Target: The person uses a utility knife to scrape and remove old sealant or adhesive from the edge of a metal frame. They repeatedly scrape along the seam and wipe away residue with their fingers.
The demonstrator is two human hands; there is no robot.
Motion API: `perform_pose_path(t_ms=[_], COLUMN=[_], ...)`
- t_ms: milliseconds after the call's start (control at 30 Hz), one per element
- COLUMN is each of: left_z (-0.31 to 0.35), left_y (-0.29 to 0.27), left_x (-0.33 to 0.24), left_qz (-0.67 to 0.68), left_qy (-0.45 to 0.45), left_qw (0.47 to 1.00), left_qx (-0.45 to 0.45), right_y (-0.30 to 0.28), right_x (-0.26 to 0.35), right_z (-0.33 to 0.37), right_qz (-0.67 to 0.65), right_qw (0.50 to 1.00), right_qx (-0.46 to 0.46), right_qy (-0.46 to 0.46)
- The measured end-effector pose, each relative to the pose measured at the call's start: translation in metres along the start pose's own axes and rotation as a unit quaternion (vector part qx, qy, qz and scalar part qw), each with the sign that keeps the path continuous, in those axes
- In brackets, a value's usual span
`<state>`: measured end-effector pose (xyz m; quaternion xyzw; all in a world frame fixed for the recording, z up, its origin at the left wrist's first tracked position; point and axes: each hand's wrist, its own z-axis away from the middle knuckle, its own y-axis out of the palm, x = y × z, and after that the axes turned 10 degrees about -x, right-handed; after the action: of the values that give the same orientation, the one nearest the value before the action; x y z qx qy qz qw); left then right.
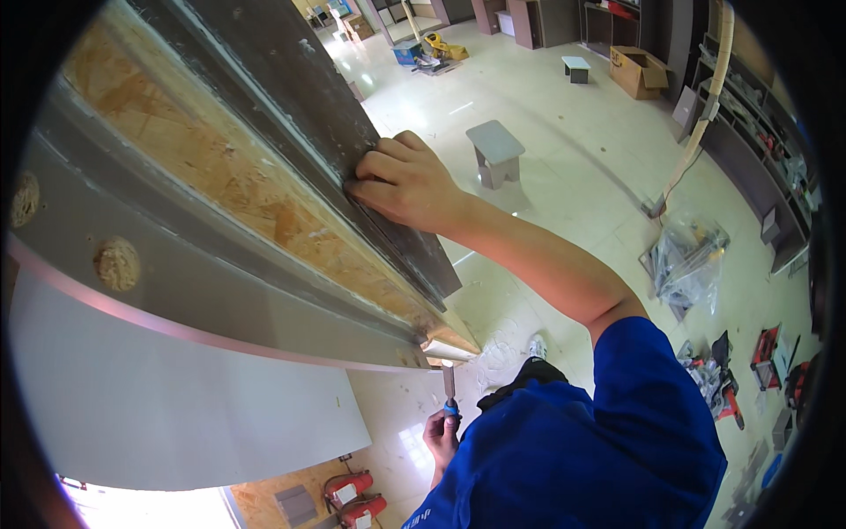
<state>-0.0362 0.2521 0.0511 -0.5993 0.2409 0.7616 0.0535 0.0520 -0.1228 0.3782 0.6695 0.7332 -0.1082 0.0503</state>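
Below the lower end of a long layered frame (238,185), near the middle of the view: chisel-like tool (450,392) in the left hand (438,438). Long axis close to upright in view, top leaning very slightly left; flat metal blade points up toward the frame's end, blue-collared handle down. Left fingers wrapped about the handle. Blade tip sits close to the frame's end; contact cannot be told.

Right hand (405,183): arm reaching up and left, fingers curled over the edge of a dark board (308,79), grasping it. Board's long axis runs from upper left to lower right, alongside the frame; its lower end stops short of the tool.

Containers:
- Cardboard box (627,75), on the floor (564,220) at upper right; flaps open, contents not visible.
- Clear plastic bag (692,264), on the floor at right; crumpled, items in or under it not identifiable.
- Shelf unit (745,163), right edge; loaded with mixed small items, some red, too small to tell.
- Blue box (407,53), far floor, beside a yellow item (445,47); contents cannot be told.
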Motion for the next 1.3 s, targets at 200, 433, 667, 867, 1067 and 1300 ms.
perform_pose_path(t_ms=[200,433,667,867,1067,1300], left_z=[-0.002,0.0,-0.007,-0.015,-0.015,-0.021], left_y=[0.0,0.001,0.004,0.009,0.018,0.062], left_x=[0.002,0.001,0.002,0.006,0.004,-0.028], left_qz=[-0.007,-0.016,-0.006,-0.015,-0.024,-0.069], left_qy=[0.011,0.001,-0.007,-0.003,0.015,0.065], left_qw=[1.0,1.0,1.0,1.0,0.999,0.995], left_qx=[0.002,-0.008,0.004,0.027,0.031,0.042], right_y=[0.002,-0.002,-0.002,0.002,-0.017,-0.105], right_x=[0.001,-0.001,-0.001,-0.005,-0.031,-0.092], right_z=[-0.005,-0.005,-0.001,-0.002,-0.038,-0.029], right_qz=[0.014,0.007,0.017,0.031,0.096,-0.034], right_qw=[1.0,1.0,1.0,0.999,0.993,0.956], right_qx=[-0.011,-0.021,-0.006,-0.014,-0.071,-0.276], right_qy=[0.01,0.019,0.008,-0.034,0.022,0.098])
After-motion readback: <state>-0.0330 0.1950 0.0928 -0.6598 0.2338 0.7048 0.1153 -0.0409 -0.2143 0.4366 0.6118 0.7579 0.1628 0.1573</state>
